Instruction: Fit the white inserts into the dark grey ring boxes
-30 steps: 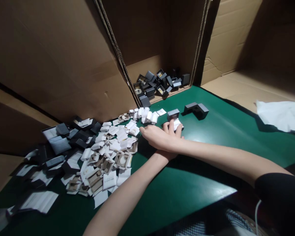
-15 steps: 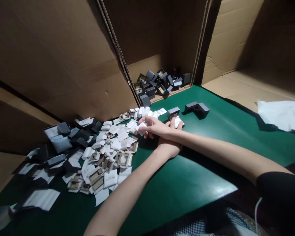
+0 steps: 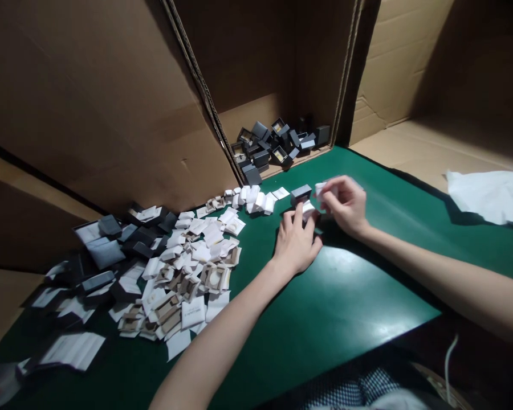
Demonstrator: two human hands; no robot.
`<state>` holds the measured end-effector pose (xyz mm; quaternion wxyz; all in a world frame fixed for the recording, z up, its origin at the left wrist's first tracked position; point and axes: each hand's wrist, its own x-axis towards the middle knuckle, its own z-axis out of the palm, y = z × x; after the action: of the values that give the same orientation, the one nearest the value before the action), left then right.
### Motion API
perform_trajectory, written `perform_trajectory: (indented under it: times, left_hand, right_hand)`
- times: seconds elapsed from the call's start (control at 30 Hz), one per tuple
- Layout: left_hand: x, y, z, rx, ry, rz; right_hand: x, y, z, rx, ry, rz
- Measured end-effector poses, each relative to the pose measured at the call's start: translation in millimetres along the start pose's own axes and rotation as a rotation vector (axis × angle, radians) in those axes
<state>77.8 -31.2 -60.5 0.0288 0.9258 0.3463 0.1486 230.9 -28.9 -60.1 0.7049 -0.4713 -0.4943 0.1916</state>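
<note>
My left hand (image 3: pixel 297 242) lies low over the green table, its fingertips bent around a small white folded card piece (image 3: pixel 308 209). Right behind that piece stands a small dark grey box (image 3: pixel 301 192); whether the two touch is hard to tell. To the right, my right hand (image 3: pixel 347 204) is raised slightly, its thumb and fingers pinching another small white card piece (image 3: pixel 320 190). My right fingers partly cover that piece. Left of my hands spreads a heap of white card inserts and folded papers (image 3: pixel 196 250), and a row of small white pieces (image 3: pixel 256 198) sits beyond it.
Dark boxes (image 3: pixel 277 142) pile up in a cardboard compartment at the back. More dark boxes with papers (image 3: pixel 106 250) crowd the left side. A tall cardboard wall (image 3: pixel 111 114) rises at the back left. A white sheet (image 3: pixel 491 196) lies at the right on the green table (image 3: pixel 346 307).
My right hand has moved from the white heap, across my left wrist, to the right with a white piece. My left hand has stayed near the small dark box.
</note>
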Motion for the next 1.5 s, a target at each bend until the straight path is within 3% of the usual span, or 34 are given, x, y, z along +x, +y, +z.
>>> perform_trajectory:
  times: [0.13,0.23,0.33,0.4,0.6,0.77,0.93,1.13,1.3,1.5]
  left_hand:
    - [-0.6,-3.4,-1.3,-0.123,0.044,0.028]
    - [1.9,-8.5,-1.5,-0.308,0.204,0.02]
    - [6.2,-17.3,1.4,-0.505,0.439,-0.11]
    - [9.3,-24.5,4.9,-0.636,0.496,-0.202]
    - [14.7,-40.8,13.0,-0.919,0.374,-0.254]
    - [13.8,-43.9,12.2,-0.814,0.245,-0.299]
    - [13.7,-39.1,9.1,-0.764,0.217,-0.249]
    - [13.4,-35.7,8.0,-0.698,0.235,-0.21]
    - [12.8,-36.4,8.8,-0.665,0.246,-0.164]
    - [13.4,-37.0,9.4,-0.65,0.246,-0.12]
  right_hand:
    - [23.1,11.3,-23.2,0.014,0.08,0.056]
    - [26.5,15.9,-23.7,0.035,-0.008,0.117]
    - [20.4,18.0,-18.1,0.012,-0.13,0.113]
    - [15.8,18.0,-14.7,0.002,-0.191,0.118]
    - [10.2,15.3,-11.7,-0.106,-0.353,0.135]
    - [10.0,7.8,-12.8,-0.228,-0.441,0.083]
    - [8.3,3.1,-10.0,-0.159,-0.537,0.145]
    - [10.5,4.9,-9.4,-0.145,-0.412,0.191]
    - [12.8,9.0,-9.0,0.061,-0.361,0.289]
    - [11.7,6.4,-9.6,0.088,-0.374,0.202]
